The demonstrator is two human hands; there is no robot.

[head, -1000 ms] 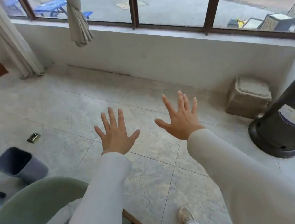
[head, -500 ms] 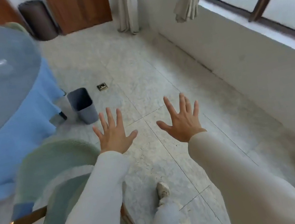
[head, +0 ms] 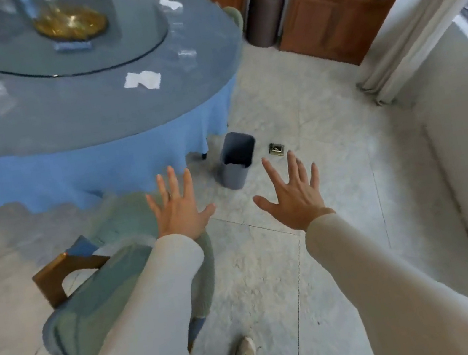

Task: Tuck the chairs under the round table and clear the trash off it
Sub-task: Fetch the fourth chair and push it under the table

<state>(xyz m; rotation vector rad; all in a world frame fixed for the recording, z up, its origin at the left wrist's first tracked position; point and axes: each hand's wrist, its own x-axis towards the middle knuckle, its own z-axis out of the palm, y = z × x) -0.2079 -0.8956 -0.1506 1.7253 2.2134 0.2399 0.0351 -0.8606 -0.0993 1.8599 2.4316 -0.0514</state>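
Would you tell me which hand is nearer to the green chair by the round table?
Left. The left hand is spread over the green chair; the right hand is off to the chair's right, over the tiled floor.

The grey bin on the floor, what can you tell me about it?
The grey bin is a small open-topped tub with rounded corners, plastic by its look. It stands on the pale tiled floor beside the hem of the blue tablecloth. Its inside is dark; contents cannot be told. Only the floor touches it.
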